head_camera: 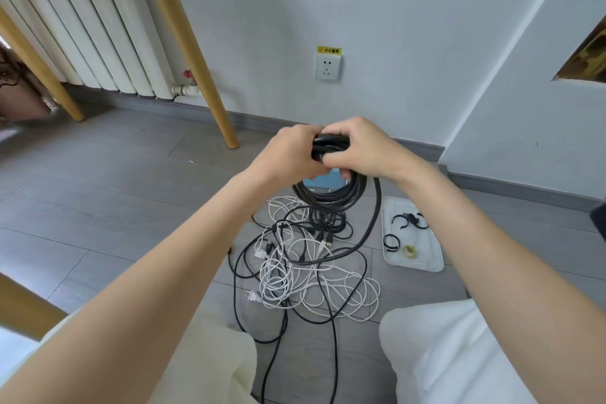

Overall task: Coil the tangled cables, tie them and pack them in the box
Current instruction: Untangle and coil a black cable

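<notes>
Your left hand (292, 151) and right hand (355, 149) both clutch the black coil (328, 193), seemingly mid-wrap; keep loops even while drawing its tail (373, 223) from the tangle (305, 269).

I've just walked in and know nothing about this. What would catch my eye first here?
Two bare hands, the left hand and right hand, meet mid-frame and grip the top of a thick black cable coil that hangs below them. On the grey floor beneath lies a tangle of white and black cables. To its right sits a white tray holding black ties and a small yellow roll.
</notes>
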